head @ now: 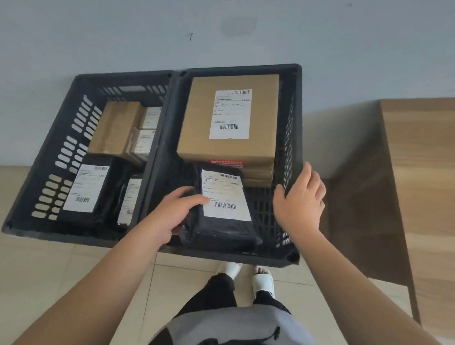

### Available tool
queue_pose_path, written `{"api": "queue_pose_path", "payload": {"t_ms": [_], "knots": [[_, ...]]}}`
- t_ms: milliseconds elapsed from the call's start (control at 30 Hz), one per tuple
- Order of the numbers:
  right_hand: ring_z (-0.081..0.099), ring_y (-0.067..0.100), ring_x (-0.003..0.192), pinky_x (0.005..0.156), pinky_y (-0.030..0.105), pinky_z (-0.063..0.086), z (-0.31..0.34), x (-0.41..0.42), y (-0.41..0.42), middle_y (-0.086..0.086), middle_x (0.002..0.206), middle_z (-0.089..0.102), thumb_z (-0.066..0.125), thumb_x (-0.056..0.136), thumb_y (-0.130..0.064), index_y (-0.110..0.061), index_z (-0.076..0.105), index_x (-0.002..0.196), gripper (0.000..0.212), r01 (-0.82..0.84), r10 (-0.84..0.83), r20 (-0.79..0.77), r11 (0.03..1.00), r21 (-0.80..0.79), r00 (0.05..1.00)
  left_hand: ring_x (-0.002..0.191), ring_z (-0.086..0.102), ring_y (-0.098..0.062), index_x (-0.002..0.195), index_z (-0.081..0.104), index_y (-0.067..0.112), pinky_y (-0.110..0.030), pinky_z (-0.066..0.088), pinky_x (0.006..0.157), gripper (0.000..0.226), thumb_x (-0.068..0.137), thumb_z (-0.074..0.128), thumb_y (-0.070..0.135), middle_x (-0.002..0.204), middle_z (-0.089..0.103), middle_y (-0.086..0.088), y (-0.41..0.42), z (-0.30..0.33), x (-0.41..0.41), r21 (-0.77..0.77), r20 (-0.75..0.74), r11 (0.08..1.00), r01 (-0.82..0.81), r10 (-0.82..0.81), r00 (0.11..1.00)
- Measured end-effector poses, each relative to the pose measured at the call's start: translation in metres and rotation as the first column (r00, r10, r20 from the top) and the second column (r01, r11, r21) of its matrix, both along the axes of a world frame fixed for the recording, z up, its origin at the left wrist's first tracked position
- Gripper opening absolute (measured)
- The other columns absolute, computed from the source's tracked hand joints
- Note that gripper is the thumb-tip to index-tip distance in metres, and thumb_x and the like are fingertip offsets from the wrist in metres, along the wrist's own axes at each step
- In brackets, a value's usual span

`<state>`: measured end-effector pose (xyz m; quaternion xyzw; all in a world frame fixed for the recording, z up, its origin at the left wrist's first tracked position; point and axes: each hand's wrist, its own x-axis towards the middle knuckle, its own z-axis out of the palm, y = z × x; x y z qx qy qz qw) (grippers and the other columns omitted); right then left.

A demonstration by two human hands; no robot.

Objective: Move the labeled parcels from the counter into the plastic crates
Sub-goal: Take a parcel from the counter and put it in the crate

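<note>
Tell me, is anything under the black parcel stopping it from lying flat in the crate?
Nothing visible. The black parcel already sits low in the right crate, in front of the box stack. The left hand holds its edge; the right hand is open beside the crate wall. Its underside is hidden.

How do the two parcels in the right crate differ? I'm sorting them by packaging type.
The black bag parcel is a soft, wrinkled plastic mailer; the large cardboard box is rigid and brown. The bag parcel lies low at the near end of the right crate, gripped by the left hand; the box sits at the far end atop other flat boxes, untouched. Both show a white barcode label face up.
</note>
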<state>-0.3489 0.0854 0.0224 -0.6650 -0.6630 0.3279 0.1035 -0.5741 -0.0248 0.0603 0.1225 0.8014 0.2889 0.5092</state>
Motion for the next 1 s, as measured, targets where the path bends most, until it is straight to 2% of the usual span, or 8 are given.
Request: {"api": "queue_pose_path", "payload": {"t_ms": [133,233,300,500,600,700,800,1000], "knots": [[0.021,0.040,0.152,0.118,0.062,0.032,-0.001,-0.003,0.001,0.016,0.165,0.023,0.053,0.101,-0.041,-0.015,0.012,0.161,0.077,0.008,-0.007,0.047,1.000,-0.012,0.999,0.076,0.072,-0.012,0.134,0.053,0.032,-0.028,0.053,0.053,0.052,0.089,0.079,0.033,0.087,0.074,0.011,0.026,-0.030,0.007,-0.083,0.045,0.995,0.059,-0.055,0.997],[0.022,0.039,0.152,0.119,0.061,0.033,0.001,-0.005,0.000,0.015,0.165,0.025,0.053,0.102,-0.041,-0.015,0.014,0.161,0.075,0.030,-0.028,0.070,0.999,-0.018,0.997,0.088,0.071,-0.016,0.140,0.052,0.028,-0.027,0.054,0.056,0.057,0.090,0.079,0.033,0.100,0.072,0.005,0.032,-0.049,0.007,-0.137,0.089,0.989,0.062,-0.050,0.995],[0.024,0.039,0.152,0.118,0.060,0.034,0.002,-0.006,0.001,0.016,0.165,0.026,0.052,0.102,-0.041,-0.013,0.015,0.161,0.075,0.031,-0.029,0.097,0.999,-0.017,0.995,0.087,0.071,-0.017,0.135,0.057,0.028,-0.024,0.054,0.048,0.050,0.090,0.079,0.034,0.101,0.073,0.003,0.034,-0.058,0.006,-0.154,0.115,0.987,0.050,-0.033,0.993],[0.034,0.039,0.145,0.113,0.057,0.038,0.001,-0.010,0.002,0.015,0.159,0.034,0.053,0.101,-0.045,-0.014,0.019,0.160,0.075,0.063,-0.061,0.128,0.998,-0.016,0.990,0.089,0.065,-0.009,0.117,0.070,0.028,-0.028,0.046,0.068,0.025,0.092,0.076,0.033,0.095,0.074,0.010,0.060,-0.078,0.001,-0.147,0.220,0.966,0.212,-0.177,0.959],[0.036,0.037,0.144,0.112,0.058,0.042,0.001,-0.010,0.002,0.013,0.160,0.035,0.053,0.100,-0.050,-0.017,0.018,0.160,0.076,0.077,-0.074,0.120,0.997,-0.017,0.990,0.087,0.076,-0.016,0.107,0.076,0.030,-0.029,0.056,0.069,0.016,0.091,0.076,0.032,0.093,0.080,0.005,0.069,-0.076,-0.008,-0.159,0.295,0.939,0.305,-0.250,0.922],[0.033,0.035,0.146,0.112,0.059,0.043,0.001,-0.010,0.002,0.011,0.162,0.033,0.051,0.099,-0.058,-0.019,0.015,0.162,0.082,0.100,-0.097,0.105,0.995,-0.023,0.990,0.099,0.078,-0.029,0.110,0.080,0.018,-0.038,0.061,0.084,0.032,0.083,0.083,0.036,0.104,0.081,-0.008,0.071,-0.067,-0.027,-0.241,0.391,0.912,0.333,-0.222,0.893],[0.031,0.035,0.147,0.112,0.058,0.042,-0.001,-0.009,0.001,0.011,0.162,0.033,0.046,0.099,-0.062,-0.020,0.016,0.162,0.082,0.112,-0.112,0.070,0.994,-0.009,0.991,0.097,0.079,-0.029,0.106,0.083,0.011,-0.036,0.063,0.077,0.041,0.074,0.088,0.036,0.111,0.079,-0.014,0.064,-0.054,-0.051,-0.269,0.513,0.888,0.374,-0.196,0.835],[0.029,0.031,0.150,0.117,0.055,0.033,-0.006,-0.004,-0.002,0.009,0.164,0.032,0.032,0.100,-0.067,-0.025,0.022,0.161,0.075,0.172,-0.170,-0.096,0.985,0.009,0.981,0.117,0.071,-0.034,0.140,0.057,0.023,-0.044,0.060,0.088,0.104,0.048,0.103,0.036,0.128,0.073,-0.015,0.033,-0.032,-0.079,0.007,0.576,0.916,0.401,-0.332,0.747]]}}
